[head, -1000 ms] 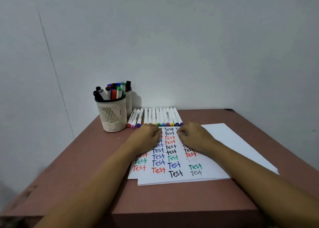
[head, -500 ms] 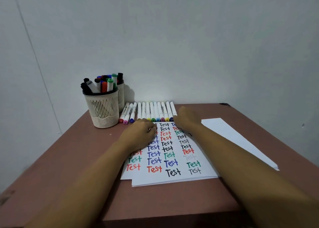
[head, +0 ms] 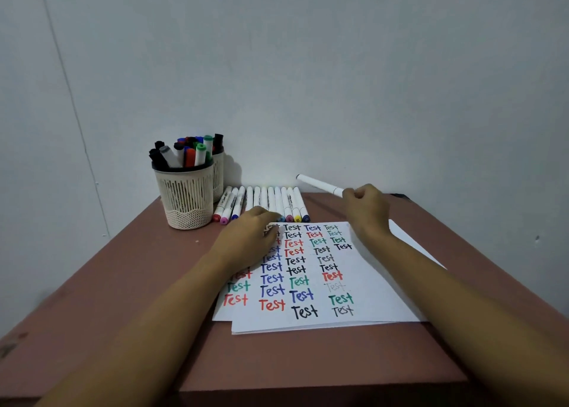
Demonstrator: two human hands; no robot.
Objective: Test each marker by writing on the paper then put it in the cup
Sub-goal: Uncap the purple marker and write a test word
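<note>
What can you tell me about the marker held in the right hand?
The marker is a slim white barrel, plastic by its look, with a rounded white free end. It is held above the table, tilted, its free end pointing up and left. The fingers of the right hand grip its other end and hide it. Nothing else touches it.

The left hand (head: 251, 237) covers several markers' (head: 271, 199) caps and the paper's (head: 369, 283) corner.

The table (head: 138, 283) is reddish-brown, the wall (head: 338, 68) pale grey. The white paper (head: 372, 286) bears "Test" in red, blue, green, black and faint grey. The cup (head: 187, 200) is cream with slatted mesh. The row of markers (head: 271, 197) is white with red, pink, blue and yellow ends; the held marker (head: 320, 186) is white.
</note>
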